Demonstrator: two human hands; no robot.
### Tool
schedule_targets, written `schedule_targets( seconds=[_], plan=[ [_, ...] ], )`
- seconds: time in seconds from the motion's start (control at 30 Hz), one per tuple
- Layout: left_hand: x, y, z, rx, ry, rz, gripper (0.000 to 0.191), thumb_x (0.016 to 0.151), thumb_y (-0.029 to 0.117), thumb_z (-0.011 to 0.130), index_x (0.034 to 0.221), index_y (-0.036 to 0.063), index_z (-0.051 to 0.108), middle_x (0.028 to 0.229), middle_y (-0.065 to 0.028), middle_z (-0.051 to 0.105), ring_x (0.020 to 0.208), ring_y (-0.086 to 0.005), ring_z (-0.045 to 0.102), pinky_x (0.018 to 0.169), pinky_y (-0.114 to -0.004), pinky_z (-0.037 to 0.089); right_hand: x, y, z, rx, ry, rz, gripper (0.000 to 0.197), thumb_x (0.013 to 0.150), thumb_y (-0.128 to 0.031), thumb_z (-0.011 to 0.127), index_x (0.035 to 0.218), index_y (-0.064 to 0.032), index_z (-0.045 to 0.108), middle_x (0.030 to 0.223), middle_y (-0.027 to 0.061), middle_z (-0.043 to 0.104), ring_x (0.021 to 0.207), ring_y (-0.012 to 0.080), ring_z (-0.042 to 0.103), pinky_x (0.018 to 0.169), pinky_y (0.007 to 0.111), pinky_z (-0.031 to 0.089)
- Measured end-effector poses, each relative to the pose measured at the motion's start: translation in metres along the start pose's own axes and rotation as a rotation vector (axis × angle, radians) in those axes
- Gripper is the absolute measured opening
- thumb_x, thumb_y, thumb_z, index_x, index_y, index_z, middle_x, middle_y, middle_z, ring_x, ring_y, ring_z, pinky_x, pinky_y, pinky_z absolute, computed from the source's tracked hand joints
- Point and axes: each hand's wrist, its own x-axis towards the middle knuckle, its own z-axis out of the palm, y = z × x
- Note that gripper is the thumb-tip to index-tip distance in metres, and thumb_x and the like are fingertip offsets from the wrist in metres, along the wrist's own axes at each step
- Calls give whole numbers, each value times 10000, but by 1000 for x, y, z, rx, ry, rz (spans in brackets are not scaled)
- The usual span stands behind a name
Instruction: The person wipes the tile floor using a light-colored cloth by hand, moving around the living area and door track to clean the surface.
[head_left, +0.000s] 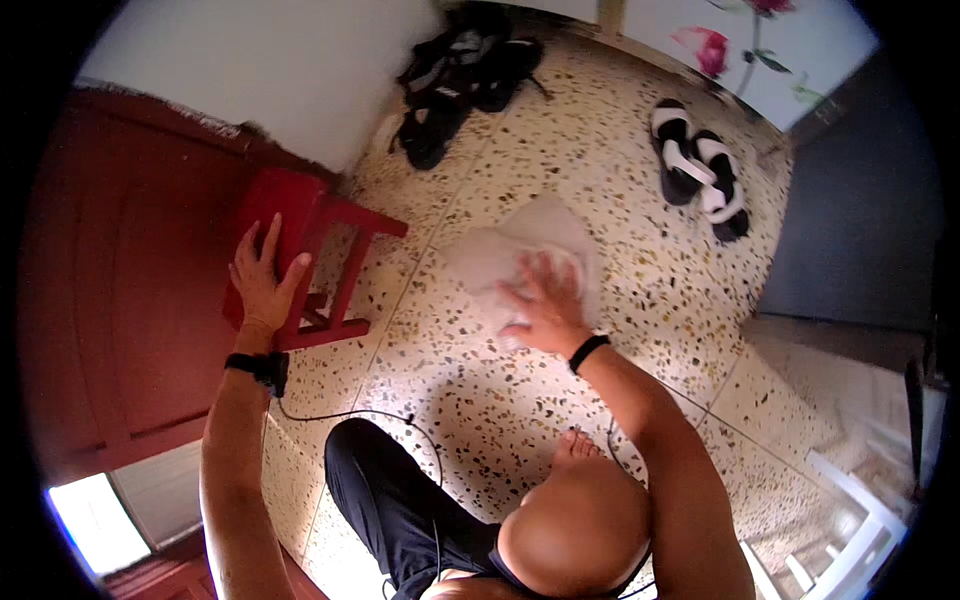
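Observation:
My right hand (547, 304) is spread over a pale cloth (551, 221) on the speckled terrazzo floor (480, 390). The fingers are apart and blurred, pressed on or just above the cloth; a firm grip on it is not visible. To the left, a small red wooden stool (345, 217) stands by the red door. My left hand (266, 274) rests on the stool's flat red top with its fingers spread, holding nothing. A black band circles each wrist, and the left one bears a small dark device.
Black shoes (465, 82) are heaped by the white wall. White-and-black sandals (701, 172) lie at the upper right. A red panelled door (142, 285) stands left, a dark panel (847, 217) right. A white rack (855, 540) is at lower right. A thin cable (345, 414) runs from my left wrist.

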Motion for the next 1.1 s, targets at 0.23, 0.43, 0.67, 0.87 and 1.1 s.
schedule_targets(
  seconds=[0.23,0.43,0.67,0.87,1.1],
  plan=[
    [1,11,-5,14,-19,-9,917,935,754,586,1685,292,331,1741,-225,203,1597,-484,191,1201,-785,108,92,120,-26,-305,247,442,911,938,-663,632,1660,-175,366,1746,221,192,1615,464,126,1232,734,82],
    [7,14,-5,-1,-51,-5,958,909,735,628,1688,272,320,1740,-218,204,1596,-484,197,1204,-782,117,233,163,-39,-339,217,543,841,990,-655,548,1651,-159,391,1739,204,230,1618,377,175,1263,649,131],
    [12,12,-8,-26,-34,-33,946,854,702,713,1647,292,403,1731,-189,233,1601,-453,189,1210,-779,108,270,-3,58,-243,119,59,750,1023,-425,563,1642,-51,368,1715,201,309,1583,386,268,1276,591,202],
    [10,12,-11,-22,-37,-40,969,827,738,718,1642,317,410,1746,-164,216,1614,-427,169,1224,-767,95,243,-29,80,31,54,-301,620,969,-136,621,1538,55,465,1616,245,426,1535,411,344,1282,499,265],
    [10,17,-5,-50,-9,-20,966,816,754,718,1633,327,428,1740,-182,223,1604,-453,187,1203,-796,108,372,-33,77,378,10,-292,549,1006,-94,607,1547,-83,517,1650,175,430,1533,358,374,1265,499,303]
  ],
)
